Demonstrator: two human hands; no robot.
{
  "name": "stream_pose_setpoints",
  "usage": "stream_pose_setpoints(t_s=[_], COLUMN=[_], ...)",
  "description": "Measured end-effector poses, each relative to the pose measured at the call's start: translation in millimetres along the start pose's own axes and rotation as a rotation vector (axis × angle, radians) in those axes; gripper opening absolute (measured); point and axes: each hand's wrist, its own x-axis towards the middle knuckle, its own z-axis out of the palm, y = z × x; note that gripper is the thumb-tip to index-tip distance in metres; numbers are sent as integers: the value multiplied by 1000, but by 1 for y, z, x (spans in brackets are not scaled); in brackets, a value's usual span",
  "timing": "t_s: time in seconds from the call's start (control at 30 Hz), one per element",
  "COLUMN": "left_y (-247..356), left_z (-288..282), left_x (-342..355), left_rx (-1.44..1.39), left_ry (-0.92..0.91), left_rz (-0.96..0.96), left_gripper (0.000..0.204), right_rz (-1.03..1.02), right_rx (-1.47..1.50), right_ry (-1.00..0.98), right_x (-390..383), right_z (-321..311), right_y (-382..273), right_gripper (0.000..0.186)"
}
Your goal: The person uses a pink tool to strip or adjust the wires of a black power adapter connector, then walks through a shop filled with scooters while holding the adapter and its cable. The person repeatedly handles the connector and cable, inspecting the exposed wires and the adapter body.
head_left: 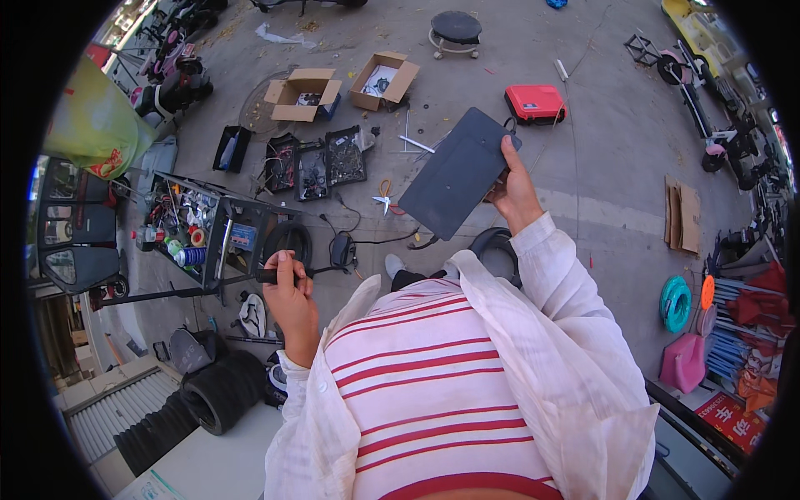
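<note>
My right hand (515, 193) grips a flat, dark grey rectangular case (457, 175) along its right edge, thumb on top. The case is held tilted above the ground, and a short black cable shows at its far right corner. In my left hand (292, 292), the fingers close round a small black plug (267, 276). A black cord seems to run from beside that hand to a black power adapter (342, 249); the join is hidden by my fingers. Scissors with orange handles (383, 197) lie on the ground between the case and the parts trays.
Black parts trays (345, 156) and two open cardboard boxes (305, 95) sit ahead to the left. A red tool case (535, 103) and a round stool (456, 27) are farther off. At left stands a cluttered metal cart (237, 237); tires (223, 392) lie lower left.
</note>
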Motion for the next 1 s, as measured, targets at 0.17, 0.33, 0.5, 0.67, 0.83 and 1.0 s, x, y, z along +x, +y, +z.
stream_pose_setpoints(t_s=[0.17, 0.33, 0.5, 0.67, 0.83, 1.0], left_y=[3, 5, 8, 7, 8, 10], left_z=[5, 5, 2, -4, -11, -11], left_x=[30, 46, 54, 55, 53, 45], left_rx=[39, 66, 68, 87, 85, 86], left_ry=[-100, -130, -157, -159, -161, -169], left_rz=[-21, -42, -55, -68, -75, -75], left_gripper=[16, 14, 14, 15, 16, 16], right_rz=[-46, -73, -77, -153, -170, -185], right_rx=[62, 69, 16, 14, -61, -69], right_ry=[19, 38, -8, -194, -206, -242], right_x=[-4, -7, -16, -15, -30, -32], right_z=[8, 15, 29, 36, 59, 64], right_y=[3, 12, 12, 17, 14, 13], right_gripper=[47, 47, 44, 44, 45, 47])
